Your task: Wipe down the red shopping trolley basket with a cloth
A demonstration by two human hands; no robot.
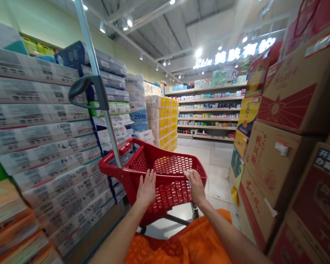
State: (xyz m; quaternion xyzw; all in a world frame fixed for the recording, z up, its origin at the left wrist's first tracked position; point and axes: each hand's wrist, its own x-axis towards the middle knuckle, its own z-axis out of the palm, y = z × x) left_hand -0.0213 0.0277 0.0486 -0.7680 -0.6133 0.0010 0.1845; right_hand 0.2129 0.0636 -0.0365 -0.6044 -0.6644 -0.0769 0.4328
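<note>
A red plastic shopping cart (143, 161) with honeycomb-holed walls stands crosswise in front of me. Its long metal pole (89, 40) rises on the left and carries a grey loop handle (103, 93). My left hand (147, 187) lies flat against the near side, fingers stretched out over the rim and holding nothing. Toward the basket's right end, my right hand (197, 187) pinches a crumpled whitish cloth or tissue (189, 173) at the same rim. Which of the two it is, I cannot tell. Orange cloth (181, 242) shows below my arms.
Tall stacks of wrapped paper packs (49, 128) line the left side. Yellow-and-white packs (165, 121) stand beyond the cart. Cardboard cartons (277, 161) are piled along the right. Shelves of small goods (209, 110) cross the back, past a pale tiled floor (216, 176).
</note>
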